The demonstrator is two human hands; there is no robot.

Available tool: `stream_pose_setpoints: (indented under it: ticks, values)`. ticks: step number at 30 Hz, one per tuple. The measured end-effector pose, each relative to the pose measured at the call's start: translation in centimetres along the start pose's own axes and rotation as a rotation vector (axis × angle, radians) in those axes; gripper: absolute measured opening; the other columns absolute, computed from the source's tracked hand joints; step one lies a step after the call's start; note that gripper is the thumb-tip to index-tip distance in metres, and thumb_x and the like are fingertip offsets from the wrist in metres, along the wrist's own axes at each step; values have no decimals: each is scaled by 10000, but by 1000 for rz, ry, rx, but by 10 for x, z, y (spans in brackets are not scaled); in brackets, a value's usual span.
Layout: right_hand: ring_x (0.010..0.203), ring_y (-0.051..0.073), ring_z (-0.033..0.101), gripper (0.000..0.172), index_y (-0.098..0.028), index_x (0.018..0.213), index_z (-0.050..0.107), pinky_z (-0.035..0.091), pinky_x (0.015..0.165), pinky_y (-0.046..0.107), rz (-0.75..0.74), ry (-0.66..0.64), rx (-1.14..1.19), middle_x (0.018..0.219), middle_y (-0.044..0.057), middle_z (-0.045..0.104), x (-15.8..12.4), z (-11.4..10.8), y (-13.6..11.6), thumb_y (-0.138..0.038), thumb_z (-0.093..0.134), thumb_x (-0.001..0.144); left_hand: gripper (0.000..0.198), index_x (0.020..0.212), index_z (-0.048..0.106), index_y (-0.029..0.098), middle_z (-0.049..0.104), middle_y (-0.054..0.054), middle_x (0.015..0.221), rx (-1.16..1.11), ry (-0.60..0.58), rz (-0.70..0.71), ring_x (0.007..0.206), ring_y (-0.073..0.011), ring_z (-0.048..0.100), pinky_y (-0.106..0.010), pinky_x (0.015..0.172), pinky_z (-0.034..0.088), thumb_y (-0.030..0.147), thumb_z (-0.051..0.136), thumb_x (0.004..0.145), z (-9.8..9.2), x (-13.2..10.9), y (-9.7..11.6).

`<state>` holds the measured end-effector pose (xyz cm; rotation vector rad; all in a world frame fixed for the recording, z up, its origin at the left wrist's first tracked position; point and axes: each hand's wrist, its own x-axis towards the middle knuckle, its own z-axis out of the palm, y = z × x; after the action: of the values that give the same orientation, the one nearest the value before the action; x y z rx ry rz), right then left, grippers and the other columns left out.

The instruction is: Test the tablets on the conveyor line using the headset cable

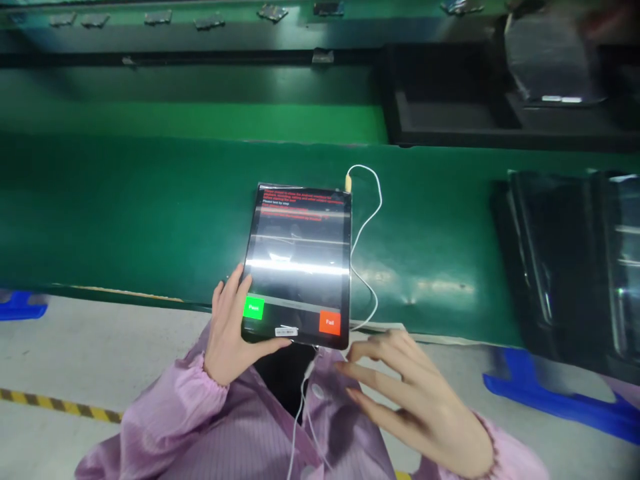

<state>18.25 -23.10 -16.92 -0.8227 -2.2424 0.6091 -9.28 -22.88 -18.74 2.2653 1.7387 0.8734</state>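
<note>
A black tablet [299, 253] lies on the near edge of a green conveyor belt [150, 213], its screen lit with red text, a green Pass button and a red Fail button. My left hand [231, 330] grips its lower left corner, thumb under the bottom edge. My right hand [410, 393] hovers just right of and below the tablet, fingers spread and apart from it. A white cable [367, 227] is plugged into the tablet's top right corner and loops down toward my pink sleeves.
A stack of dark trays in shiny wrap [575, 260] sits on the belt at the right. A black bin [450, 100] stands behind. Small metal parts [210, 21] line the far rail. Blue plastic pieces [560, 400] lie on the grey floor with a yellow-black stripe [60, 404].
</note>
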Motion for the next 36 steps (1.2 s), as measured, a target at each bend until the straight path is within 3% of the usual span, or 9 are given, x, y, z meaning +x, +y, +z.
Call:
stream_pose_setpoints:
  ticks: [5, 9, 16, 20, 23, 27, 30, 33, 36]
  values:
    - [698, 141, 525, 262, -136, 1210, 623, 417, 621, 286, -1, -16, 12, 843, 49, 627, -14, 30, -18, -176, 479, 994, 966, 1524, 245, 245, 312, -247, 1564, 19, -15, 16, 1444, -388, 342, -643, 1125, 281, 599, 729, 768, 0, 0, 0]
    - [584, 135, 467, 235, -176, 997, 687, 389, 542, 275, 20, -10, -65, 738, 19, 599, -16, 54, -16, -173, 452, 1001, 934, 1515, 261, 246, 315, -254, 1558, 27, -26, 26, 1443, -389, 343, -643, 1116, 295, 598, 717, 780, -1, 1, 0]
    - [680, 146, 598, 226, -195, 1031, 674, 484, 609, 285, 61, -169, -59, 888, 46, 671, -19, 53, -8, -202, 450, 1001, 915, 1508, 270, 244, 320, -256, 1556, 25, -31, 20, 1442, -397, 342, -662, 1114, 285, 555, 735, 784, -2, 1, 1]
    - [764, 167, 648, 197, -194, 937, 652, 518, 677, 305, 45, -174, -42, 944, 67, 692, -18, 58, -3, -220, 466, 997, 938, 1522, 256, 243, 318, -251, 1559, 25, -23, 23, 1439, -398, 345, -662, 1110, 297, 553, 739, 781, -1, 0, 0]
    - [791, 173, 668, 226, -180, 971, 617, 532, 703, 306, 83, -161, -3, 945, 74, 710, -18, 62, 0, -207, 397, 1020, 884, 1521, 289, 280, 216, -211, 1614, 52, 3, 95, 1464, -399, 293, -654, 1121, 293, 490, 750, 796, 0, -1, -2]
    - [643, 137, 600, 218, -182, 993, 579, 498, 606, 259, 114, -87, 97, 818, 31, 695, -15, 54, -8, -169, 363, 1025, 705, 1448, 432, 333, 37, -106, 1668, 99, -22, 223, 1495, -399, 207, -650, 1154, 239, 367, 754, 821, -1, -1, -5]
    - [644, 128, 584, 192, -200, 973, 554, 504, 621, 244, 91, 6, 194, 805, 28, 691, -7, 40, -20, -208, 371, 1030, 643, 1412, 482, 330, 14, -91, 1671, 106, -47, 227, 1495, -413, 196, -663, 1148, 236, 352, 749, 827, -3, 0, -5]
    - [650, 122, 611, 204, -223, 934, 510, 535, 670, 253, 58, 108, 408, 758, 17, 675, 0, 24, -29, -274, 345, 1043, 763, 1501, 351, 316, 66, -135, 1662, 81, -42, 210, 1491, -403, 218, -656, 1144, 258, 382, 729, 841, -3, 1, -4]
    - [595, 128, 619, 267, -268, 929, 532, 538, 581, 244, 38, 56, 499, 690, -3, 650, -5, 11, -29, -390, 322, 1040, 884, 1555, 213, 293, 155, -181, 1640, 36, -34, 164, 1479, -389, 265, -638, 1131, 311, 428, 717, 842, -2, 2, -3]
